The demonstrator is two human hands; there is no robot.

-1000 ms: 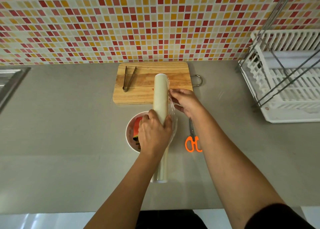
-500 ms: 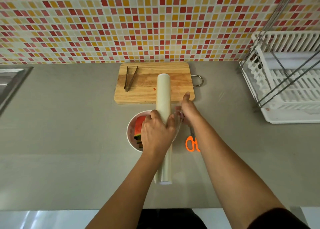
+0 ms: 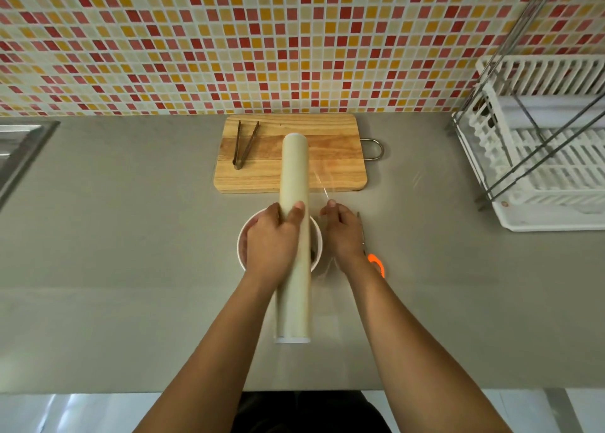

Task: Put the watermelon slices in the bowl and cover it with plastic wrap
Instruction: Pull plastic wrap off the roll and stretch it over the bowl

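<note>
The scene is evenly and softly lit, fairly bright, with no hard glare. The table (image 3: pixel 131 236) shows only faint, diffuse shadows beneath the forearms and beside the cutting board (image 3: pixel 330 167). The wide-angle lens bends the tiled wall (image 3: pixel 229 39) and stretches the dish rack (image 3: pixel 540 144) toward the edges. Focus is sharp at the centre, softening slightly near the bottom corners.

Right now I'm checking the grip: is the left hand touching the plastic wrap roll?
Touching. The head view shows the left hand wrapped around the plastic wrap roll, thumb pressed on its front, holding it over the bowl.
</note>
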